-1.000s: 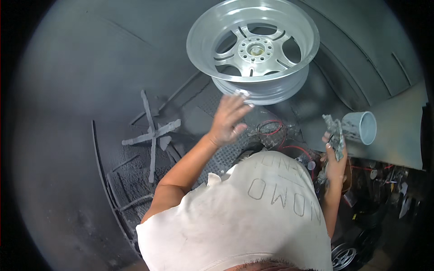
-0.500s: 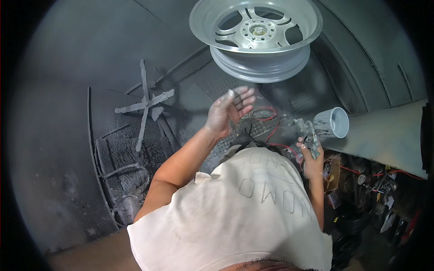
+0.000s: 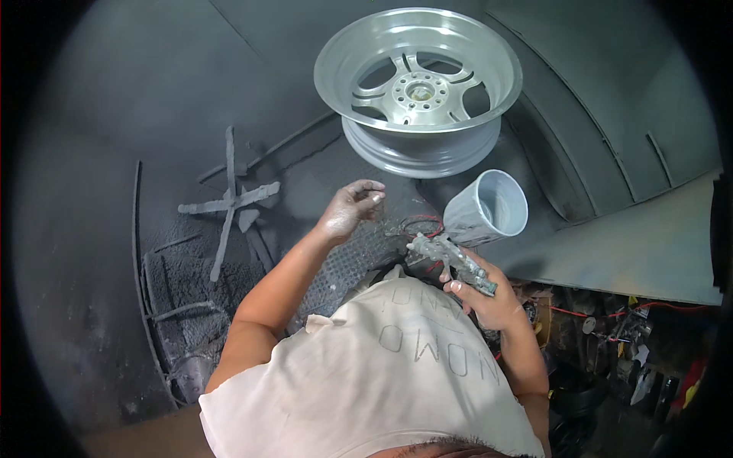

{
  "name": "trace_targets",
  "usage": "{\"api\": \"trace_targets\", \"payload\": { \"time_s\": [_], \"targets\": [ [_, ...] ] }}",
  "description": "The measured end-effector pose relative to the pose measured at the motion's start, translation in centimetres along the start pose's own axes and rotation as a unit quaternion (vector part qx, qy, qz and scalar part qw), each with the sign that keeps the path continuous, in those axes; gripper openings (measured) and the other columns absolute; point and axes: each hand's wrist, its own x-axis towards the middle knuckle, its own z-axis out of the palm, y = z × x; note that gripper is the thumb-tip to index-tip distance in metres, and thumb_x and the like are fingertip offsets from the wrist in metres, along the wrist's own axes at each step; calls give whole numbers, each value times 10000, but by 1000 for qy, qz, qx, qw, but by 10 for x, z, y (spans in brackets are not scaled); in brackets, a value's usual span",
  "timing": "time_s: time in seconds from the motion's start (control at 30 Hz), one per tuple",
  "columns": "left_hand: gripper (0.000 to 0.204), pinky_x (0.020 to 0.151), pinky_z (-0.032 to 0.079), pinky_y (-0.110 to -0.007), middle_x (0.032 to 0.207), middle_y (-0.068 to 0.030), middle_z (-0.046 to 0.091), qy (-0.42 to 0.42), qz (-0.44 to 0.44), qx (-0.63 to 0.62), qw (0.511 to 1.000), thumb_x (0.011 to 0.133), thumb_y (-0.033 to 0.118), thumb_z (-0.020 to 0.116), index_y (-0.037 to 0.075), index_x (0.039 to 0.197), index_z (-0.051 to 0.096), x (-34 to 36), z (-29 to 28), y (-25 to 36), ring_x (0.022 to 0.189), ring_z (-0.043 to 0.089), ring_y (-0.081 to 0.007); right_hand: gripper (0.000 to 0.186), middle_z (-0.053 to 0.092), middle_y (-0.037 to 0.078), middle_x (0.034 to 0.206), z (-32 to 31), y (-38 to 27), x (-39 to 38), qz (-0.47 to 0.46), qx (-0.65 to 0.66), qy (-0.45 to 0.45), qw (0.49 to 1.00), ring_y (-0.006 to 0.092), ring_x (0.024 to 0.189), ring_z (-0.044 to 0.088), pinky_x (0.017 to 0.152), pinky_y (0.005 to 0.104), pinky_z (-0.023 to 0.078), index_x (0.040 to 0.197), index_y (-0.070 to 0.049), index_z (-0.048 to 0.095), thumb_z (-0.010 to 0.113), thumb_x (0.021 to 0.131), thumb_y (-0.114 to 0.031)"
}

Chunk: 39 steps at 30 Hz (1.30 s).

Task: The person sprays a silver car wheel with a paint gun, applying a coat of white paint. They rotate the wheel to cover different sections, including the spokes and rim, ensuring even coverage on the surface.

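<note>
A paint spray gun (image 3: pixel 450 259), crusted with grey paint, is gripped in my right hand (image 3: pixel 489 298) in front of my body. The white, paint-streaked cup (image 3: pixel 466 214) stands out from the gun on its far side, tilted, with its round end toward me. My left hand (image 3: pixel 353 210) hovers to the left of the gun, empty, its fingers half curled and the thumb a little apart from them. Beyond both hands, a silver wheel rim (image 3: pixel 427 114) sits raised, its spoked face tilted up; whatever bears it is hidden underneath.
To the left stands a paint-coated cross-shaped stand (image 3: pixel 230 202). A red hose (image 3: pixel 427 221) runs behind the gun. Grey sheeted walls curve around the space, with a pale panel (image 3: pixel 626 252) at the right. Below that lies a clutter of tools and parts (image 3: pixel 634 351).
My right hand has brought the spray gun and cup up and leftward, in front of me. The left hand has moved slightly left, its fingers curling in. The view has shifted, placing the rim lower.
</note>
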Motion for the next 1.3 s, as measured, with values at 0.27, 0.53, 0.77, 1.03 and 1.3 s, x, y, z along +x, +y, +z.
{"api": "trace_targets", "payload": {
  "time_s": [0.27,0.53,0.77,1.03,1.3],
  "targets": [
    [407,949,515,-356,1189,-85,682,-340,65,153,926,1006,270,642,27,1331,610,29,-19,11,1054,637,-196,634,671,77,1208,13,-74,37,-21,-32,-22,999,74,883,601,629,227,526,1520,25,380,648,954,-72],
    [601,1194,288,-358,1548,-144,457,-583,-45,109,804,1071,447,458,55,1525,435,68,-43,-29,1433,408,-260,646,678,56,1067,28,-156,143,-92,-124,150,977,153,968,685,547,231,511,1523,-25,379,667,948,-80],
    [676,1180,308,-315,1580,-119,420,-514,-194,266,792,1067,517,427,60,1562,367,127,-151,-75,1435,395,-219,347,724,57,1011,-19,-211,188,-93,-253,407,873,88,774,643,505,235,459,1255,-8,599,654,948,-159],
    [639,889,512,-339,1252,-110,671,-415,-212,368,805,1048,559,422,65,1432,551,197,-213,-109,1033,647,-222,408,709,51,998,-5,-192,159,94,-201,387,895,105,852,640,546,254,491,1318,-22,590,669,925,-95],
    [427,816,569,-381,1176,-119,671,35,-128,-212,968,1056,323,475,-8,1314,554,323,-211,-25,1015,677,-236,420,730,32,955,24,-186,167,140,-175,338,914,89,769,647,541,229,471,1315,-41,622,699,908,-111]
  ]
}}
